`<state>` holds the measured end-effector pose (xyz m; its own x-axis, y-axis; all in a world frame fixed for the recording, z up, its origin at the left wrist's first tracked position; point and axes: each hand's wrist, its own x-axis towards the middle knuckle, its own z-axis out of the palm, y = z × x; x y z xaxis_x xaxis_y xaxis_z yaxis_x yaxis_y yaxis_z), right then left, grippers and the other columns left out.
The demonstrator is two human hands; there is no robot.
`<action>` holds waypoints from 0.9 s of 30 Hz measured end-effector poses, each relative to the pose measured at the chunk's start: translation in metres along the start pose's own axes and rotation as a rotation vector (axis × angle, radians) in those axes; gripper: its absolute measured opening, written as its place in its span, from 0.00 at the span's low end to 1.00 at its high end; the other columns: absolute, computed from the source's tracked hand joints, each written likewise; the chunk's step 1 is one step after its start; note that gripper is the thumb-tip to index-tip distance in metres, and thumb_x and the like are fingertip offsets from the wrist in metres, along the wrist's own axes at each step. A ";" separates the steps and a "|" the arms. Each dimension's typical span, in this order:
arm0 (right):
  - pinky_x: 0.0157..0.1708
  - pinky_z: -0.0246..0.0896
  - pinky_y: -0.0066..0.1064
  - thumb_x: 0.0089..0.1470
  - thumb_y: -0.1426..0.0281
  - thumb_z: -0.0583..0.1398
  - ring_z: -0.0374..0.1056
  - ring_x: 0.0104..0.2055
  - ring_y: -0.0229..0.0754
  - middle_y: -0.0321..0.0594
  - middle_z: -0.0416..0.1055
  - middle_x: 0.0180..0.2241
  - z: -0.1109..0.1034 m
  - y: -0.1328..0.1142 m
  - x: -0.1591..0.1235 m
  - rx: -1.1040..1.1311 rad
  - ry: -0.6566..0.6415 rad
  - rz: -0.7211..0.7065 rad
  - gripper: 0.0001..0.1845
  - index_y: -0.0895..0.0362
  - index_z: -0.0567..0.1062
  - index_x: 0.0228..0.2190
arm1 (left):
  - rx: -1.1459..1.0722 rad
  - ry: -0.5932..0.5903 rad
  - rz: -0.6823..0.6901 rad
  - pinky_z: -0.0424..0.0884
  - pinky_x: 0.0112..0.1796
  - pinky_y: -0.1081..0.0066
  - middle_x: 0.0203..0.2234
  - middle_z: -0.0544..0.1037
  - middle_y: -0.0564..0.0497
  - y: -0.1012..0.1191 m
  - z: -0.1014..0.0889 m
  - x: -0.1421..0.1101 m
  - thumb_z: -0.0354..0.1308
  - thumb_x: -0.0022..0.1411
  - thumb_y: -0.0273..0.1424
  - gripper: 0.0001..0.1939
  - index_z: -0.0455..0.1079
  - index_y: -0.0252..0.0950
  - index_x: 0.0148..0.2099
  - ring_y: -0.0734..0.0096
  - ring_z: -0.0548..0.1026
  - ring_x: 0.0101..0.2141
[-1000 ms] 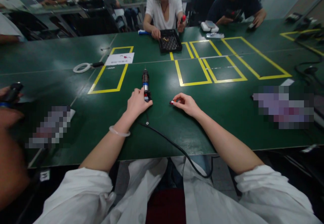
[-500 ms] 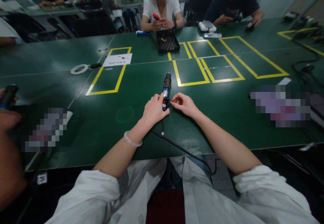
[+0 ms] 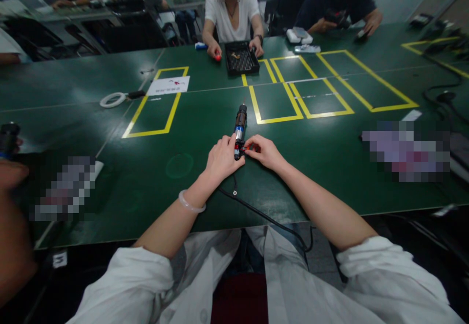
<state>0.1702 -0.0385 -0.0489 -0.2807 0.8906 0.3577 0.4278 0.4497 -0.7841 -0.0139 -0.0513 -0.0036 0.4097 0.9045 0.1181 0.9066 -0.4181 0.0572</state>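
Observation:
In the head view, a cylindrical power tool body (image 3: pixel 240 123) lies on the green table, black at its far end with a silver and blue motor section. My left hand (image 3: pixel 222 158) is closed around its near end, where small red and black parts show. Close on the right, my right hand (image 3: pixel 266 152) pinches a small red-orange piece (image 3: pixel 252 146) against that end; its kind is mostly hidden by the fingers. A black cord (image 3: pixel 264 211) runs from under my left hand over the table edge. A short lead with a ring terminal (image 3: pixel 235 193) lies beside it.
Yellow tape rectangles (image 3: pixel 276 120) mark the table. Ahead stands a black tray (image 3: pixel 242 59), with a person's hands at its sides. A white card (image 3: pixel 168 85) and a white cable ring (image 3: pixel 113 100) lie left. Blurred flat items (image 3: pixel 406 150) lie at right.
My right hand has moved slightly left, closer to the tool body. Across the table, the person's hands have parted and lowered to either side of the tray, one still holding a red object.

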 end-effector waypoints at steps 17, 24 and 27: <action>0.32 0.61 0.31 0.55 0.67 0.62 0.66 0.28 0.38 0.38 0.75 0.33 -0.002 -0.010 -0.002 0.043 0.007 0.044 0.09 0.56 0.76 0.39 | -0.004 0.015 -0.010 0.68 0.45 0.61 0.51 0.68 0.38 -0.001 0.004 -0.001 0.54 0.63 0.43 0.35 0.54 0.34 0.68 0.51 0.70 0.49; 0.34 0.63 0.31 0.55 0.67 0.61 0.68 0.29 0.37 0.40 0.77 0.37 -0.003 -0.016 -0.005 0.017 -0.025 0.018 0.13 0.56 0.74 0.43 | 0.010 0.033 -0.035 0.67 0.47 0.59 0.53 0.68 0.37 -0.002 0.006 -0.001 0.51 0.66 0.45 0.35 0.54 0.33 0.69 0.51 0.70 0.50; 0.34 0.63 0.31 0.55 0.67 0.61 0.68 0.29 0.37 0.40 0.77 0.38 -0.003 -0.017 -0.005 0.038 -0.037 0.015 0.13 0.56 0.74 0.43 | 0.018 0.036 -0.056 0.67 0.47 0.59 0.53 0.68 0.37 -0.002 0.005 -0.001 0.51 0.67 0.46 0.34 0.55 0.34 0.69 0.50 0.70 0.50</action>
<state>0.1671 -0.0503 -0.0351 -0.3064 0.8939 0.3271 0.3991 0.4326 -0.8084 -0.0152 -0.0510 -0.0093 0.3552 0.9226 0.1504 0.9296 -0.3655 0.0471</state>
